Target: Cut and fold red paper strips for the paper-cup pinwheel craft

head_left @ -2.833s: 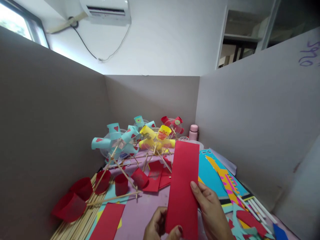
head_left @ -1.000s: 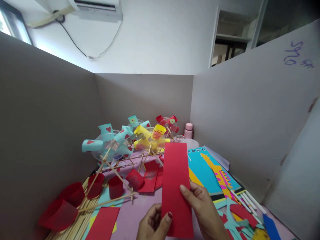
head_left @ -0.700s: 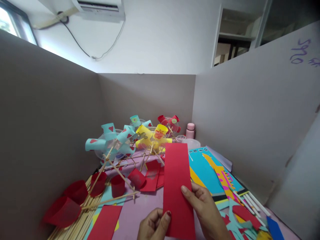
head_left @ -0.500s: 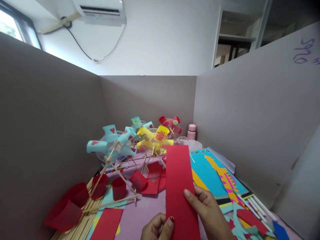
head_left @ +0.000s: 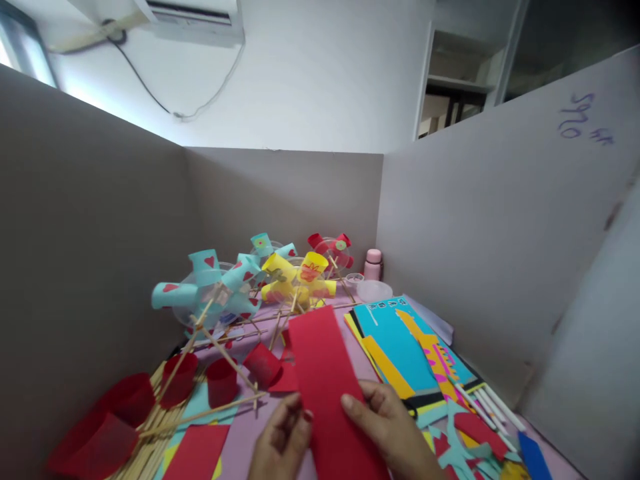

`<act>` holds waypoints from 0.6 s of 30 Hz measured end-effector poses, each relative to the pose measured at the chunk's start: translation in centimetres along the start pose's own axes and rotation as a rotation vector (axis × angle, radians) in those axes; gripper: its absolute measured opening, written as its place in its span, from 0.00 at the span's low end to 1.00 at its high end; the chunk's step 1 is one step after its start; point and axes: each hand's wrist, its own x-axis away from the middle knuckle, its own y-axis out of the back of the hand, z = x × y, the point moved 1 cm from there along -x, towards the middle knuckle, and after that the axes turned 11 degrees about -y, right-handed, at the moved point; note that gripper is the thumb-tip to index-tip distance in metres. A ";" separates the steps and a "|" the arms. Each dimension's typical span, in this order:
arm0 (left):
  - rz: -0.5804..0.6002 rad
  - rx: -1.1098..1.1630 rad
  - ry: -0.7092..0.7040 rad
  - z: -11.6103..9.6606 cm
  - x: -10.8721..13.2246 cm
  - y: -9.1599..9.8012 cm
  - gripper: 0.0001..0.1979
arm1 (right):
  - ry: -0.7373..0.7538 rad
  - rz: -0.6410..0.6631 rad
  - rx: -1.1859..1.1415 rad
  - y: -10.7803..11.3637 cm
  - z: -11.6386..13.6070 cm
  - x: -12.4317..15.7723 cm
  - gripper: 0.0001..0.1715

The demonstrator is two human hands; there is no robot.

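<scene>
A long red paper strip (head_left: pixel 325 373) is held up in front of me, its top leaning left. My right hand (head_left: pixel 390 427) pinches its right edge, thumb on the front face. At its lower left edge, my left hand (head_left: pixel 283 433) grips with thumb and curled fingers. Behind the strip lie more red paper pieces, partly hidden by it. A red paper ring (head_left: pixel 221 383) stands to the left, near a flat red paper piece (head_left: pixel 197 453) on the table.
Pinwheel-like models with light blue (head_left: pixel 205 293) and yellow (head_left: pixel 277 267) paper rolls stand on wooden sticks at the back left. Blue paper sheets (head_left: pixel 385 347), paper scraps (head_left: pixel 463 440) and white sticks (head_left: pixel 493 407) lie right. A pink bottle (head_left: pixel 373 265) stands behind. Grey partitions (head_left: pixel 285 193) enclose the table.
The strip has tilted to the left and moved slightly left and down with both hands. The whole view has shifted a little to the right.
</scene>
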 end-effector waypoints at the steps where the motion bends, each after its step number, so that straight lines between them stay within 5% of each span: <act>1: -0.081 -0.029 -0.001 -0.7 -0.5 0.3 0.26 | -0.016 0.028 0.026 -0.1 -0.2 0.0 0.19; 6: 0.052 0.071 0.121 -1.9 -1.5 0.8 0.17 | -0.053 0.137 0.111 -0.8 -0.7 0.0 0.20; 12: 0.192 0.054 0.139 -0.8 -0.3 -0.2 0.20 | -0.017 0.017 0.041 -0.5 -0.8 -0.6 0.24; 18: 0.049 0.046 0.018 -1.2 -0.8 0.3 0.16 | -0.089 0.049 0.029 -0.3 -1.0 -0.8 0.21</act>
